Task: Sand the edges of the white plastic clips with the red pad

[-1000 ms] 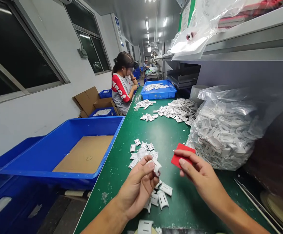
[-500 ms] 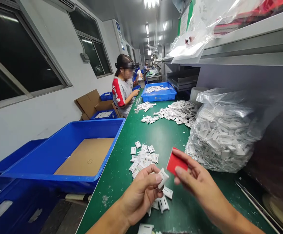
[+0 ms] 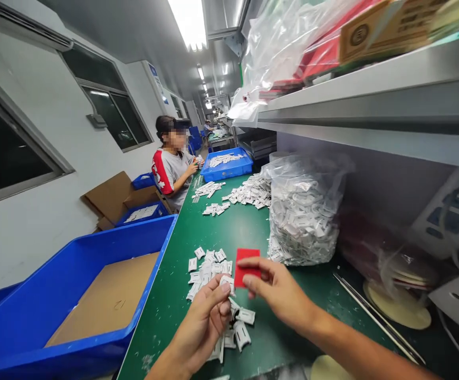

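My left hand (image 3: pixel 209 311) pinches a small white plastic part (image 3: pixel 228 285) between thumb and fingers. Just to its right, my right hand (image 3: pixel 273 285) grips a flat red rectangular pad (image 3: pixel 247 256), thumb on the near face; what it is made of I cannot tell. The pad's left edge comes close to the white part, and whether they touch is unclear. Below and behind my hands lies a loose pile of similar white slotted parts (image 3: pixel 206 269) on the green tabletop (image 3: pixel 166 306).
A clear plastic bag (image 3: pixel 304 221) full of white parts stands at right, under a metal shelf (image 3: pixel 372 89). Farther back are more piles and a blue tray (image 3: pixel 229 170). A big blue bin (image 3: pixel 106 248) adjoins the left edge. A co-worker (image 3: pixel 174 163) sits beyond.
The view has swung right, showing more shelf and wall. The red pad is now more upright and closer to the white part. The co-worker's raised hand has come down to the table edge.
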Tool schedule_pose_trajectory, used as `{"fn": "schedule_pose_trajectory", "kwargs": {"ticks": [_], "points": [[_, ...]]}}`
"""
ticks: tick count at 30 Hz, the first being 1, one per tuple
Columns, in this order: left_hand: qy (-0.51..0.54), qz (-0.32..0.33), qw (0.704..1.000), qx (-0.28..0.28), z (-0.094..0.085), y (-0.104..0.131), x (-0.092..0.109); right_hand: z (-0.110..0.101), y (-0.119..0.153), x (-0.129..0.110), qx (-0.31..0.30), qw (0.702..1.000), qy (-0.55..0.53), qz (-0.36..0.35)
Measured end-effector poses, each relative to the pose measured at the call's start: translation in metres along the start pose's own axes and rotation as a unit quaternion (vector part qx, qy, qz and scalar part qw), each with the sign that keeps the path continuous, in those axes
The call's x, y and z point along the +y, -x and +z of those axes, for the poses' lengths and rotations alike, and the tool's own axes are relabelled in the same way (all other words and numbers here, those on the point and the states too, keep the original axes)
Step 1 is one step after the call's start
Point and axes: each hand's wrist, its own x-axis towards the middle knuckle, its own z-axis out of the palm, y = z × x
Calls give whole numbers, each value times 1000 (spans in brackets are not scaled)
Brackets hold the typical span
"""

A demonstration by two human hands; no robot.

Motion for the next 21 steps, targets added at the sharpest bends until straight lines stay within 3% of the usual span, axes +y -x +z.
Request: {"fn": "schedule_pose_trajectory", "kwargs": {"ticks": [3,9,12,15,18,21], "points": [[-57,28,998,5,0,-3,2,-12,-14,10,73,997,26,-11],[-69,105,992,28,11,-10,21,-9,-12,13,52,996,62,-25],[-56,133,988,47,26,-27,41,-3,-7,13,42,995,81,-39],[-53,197,975,85,58,-60,67,-2,-5,14,36,993,98,-47],[-70,277,952,112,110,-98,94,-2,-5,16,30,991,118,-51],[-128,336,931,62,167,-123,113,-4,-5,18,30,987,146,-54]]}}
